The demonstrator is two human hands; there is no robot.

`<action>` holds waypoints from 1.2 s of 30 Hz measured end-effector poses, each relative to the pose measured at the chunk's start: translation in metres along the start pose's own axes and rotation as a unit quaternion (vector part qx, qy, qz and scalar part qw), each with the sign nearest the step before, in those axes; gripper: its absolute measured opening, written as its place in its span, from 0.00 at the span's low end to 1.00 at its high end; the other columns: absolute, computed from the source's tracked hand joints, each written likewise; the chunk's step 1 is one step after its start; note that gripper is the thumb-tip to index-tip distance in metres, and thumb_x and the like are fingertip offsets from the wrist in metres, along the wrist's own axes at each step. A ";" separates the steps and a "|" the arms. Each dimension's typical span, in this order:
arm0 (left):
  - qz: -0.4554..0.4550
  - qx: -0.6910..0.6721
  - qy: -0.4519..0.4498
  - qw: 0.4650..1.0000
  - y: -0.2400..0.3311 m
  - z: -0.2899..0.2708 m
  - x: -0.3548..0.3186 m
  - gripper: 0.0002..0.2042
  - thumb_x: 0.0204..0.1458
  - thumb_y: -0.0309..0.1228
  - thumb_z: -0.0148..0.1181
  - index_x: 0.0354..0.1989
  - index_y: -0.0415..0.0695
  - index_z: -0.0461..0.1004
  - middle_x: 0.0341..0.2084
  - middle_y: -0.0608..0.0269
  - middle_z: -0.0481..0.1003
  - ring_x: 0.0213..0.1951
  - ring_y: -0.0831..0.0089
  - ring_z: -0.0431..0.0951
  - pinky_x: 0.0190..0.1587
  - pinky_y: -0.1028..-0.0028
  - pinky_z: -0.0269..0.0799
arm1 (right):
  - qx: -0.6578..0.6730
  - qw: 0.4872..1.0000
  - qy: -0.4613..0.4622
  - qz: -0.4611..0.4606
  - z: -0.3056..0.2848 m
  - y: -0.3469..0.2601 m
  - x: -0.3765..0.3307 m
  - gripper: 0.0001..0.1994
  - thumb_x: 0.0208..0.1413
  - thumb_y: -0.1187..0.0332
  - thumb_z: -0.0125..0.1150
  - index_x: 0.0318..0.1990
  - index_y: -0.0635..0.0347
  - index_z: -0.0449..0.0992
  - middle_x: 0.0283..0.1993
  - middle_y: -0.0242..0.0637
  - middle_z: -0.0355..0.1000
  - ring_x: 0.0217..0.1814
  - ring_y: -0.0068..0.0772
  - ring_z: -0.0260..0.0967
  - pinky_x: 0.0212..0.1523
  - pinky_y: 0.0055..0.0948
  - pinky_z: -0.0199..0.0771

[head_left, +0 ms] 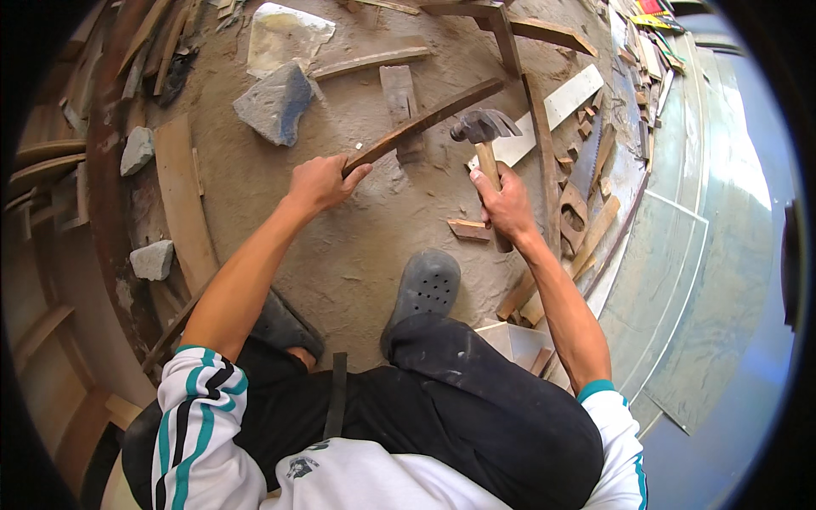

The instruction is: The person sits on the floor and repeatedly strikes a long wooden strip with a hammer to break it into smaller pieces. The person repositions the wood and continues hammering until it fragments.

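Observation:
My left hand (pixel 321 184) is closed round the near end of a narrow dark wooden strip (pixel 425 121). The strip slants away to the right, its far end close to a dark wooden frame piece (pixel 541 144). In my right hand (pixel 507 204) is a claw hammer (pixel 485 127), gripped by its wooden handle with the metal head up and the claw toward the right. The hammer head is just right of the strip, apart from my left hand. Beneath the strip, a short greyish board (pixel 399 102) lies on the dirt floor.
A broken concrete chunk (pixel 276 104) lies ahead on the left, near a pale crumpled sheet (pixel 287 38). To the right are a white board (pixel 561 110), a handsaw (pixel 575 208) and wood offcuts. A long plank (pixel 183 200) lies left; glass-like panels (pixel 680 246) are at far right.

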State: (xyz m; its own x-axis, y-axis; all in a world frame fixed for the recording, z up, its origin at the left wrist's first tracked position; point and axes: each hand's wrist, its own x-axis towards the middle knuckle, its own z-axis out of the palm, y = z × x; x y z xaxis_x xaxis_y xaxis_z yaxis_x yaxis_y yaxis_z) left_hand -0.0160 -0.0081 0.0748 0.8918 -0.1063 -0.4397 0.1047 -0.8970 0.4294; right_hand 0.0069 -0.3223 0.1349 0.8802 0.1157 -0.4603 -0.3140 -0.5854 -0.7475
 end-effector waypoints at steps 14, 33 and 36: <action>0.046 -0.048 0.036 0.997 -0.024 0.021 0.005 0.28 0.58 0.58 0.58 0.32 0.38 0.75 0.22 0.41 0.77 0.30 0.41 0.79 0.34 0.49 0.74 | -0.045 0.994 0.019 -0.096 0.034 -0.069 0.035 0.23 0.65 0.52 0.59 0.50 0.70 0.73 0.31 0.54 0.76 0.35 0.52 0.78 0.38 0.42 0.74; 0.062 0.003 0.096 0.993 -0.014 0.028 -0.001 0.22 0.61 0.50 0.59 0.31 0.40 0.69 0.15 0.47 0.75 0.20 0.44 0.79 0.23 0.52 0.74 | -0.155 0.979 -0.121 0.048 0.035 -0.070 0.063 0.22 0.66 0.51 0.55 0.45 0.67 0.73 0.28 0.57 0.76 0.27 0.55 0.78 0.33 0.48 0.76; 0.057 0.010 0.106 0.993 -0.014 0.028 -0.002 0.22 0.61 0.49 0.59 0.30 0.41 0.68 0.15 0.47 0.76 0.20 0.45 0.79 0.23 0.52 0.74 | -0.094 0.993 -0.064 0.027 0.031 -0.091 0.063 0.23 0.67 0.49 0.53 0.44 0.66 0.74 0.25 0.52 0.75 0.23 0.47 0.76 0.31 0.46 0.75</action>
State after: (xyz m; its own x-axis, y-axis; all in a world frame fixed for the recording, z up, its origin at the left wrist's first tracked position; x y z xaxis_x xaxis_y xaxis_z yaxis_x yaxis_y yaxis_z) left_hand -0.0314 -0.0073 0.0471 0.9701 -0.1173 -0.2124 -0.0093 -0.8929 0.4502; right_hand 0.0797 -0.2372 0.1591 0.8074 0.1741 -0.5638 -0.2766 -0.7323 -0.6223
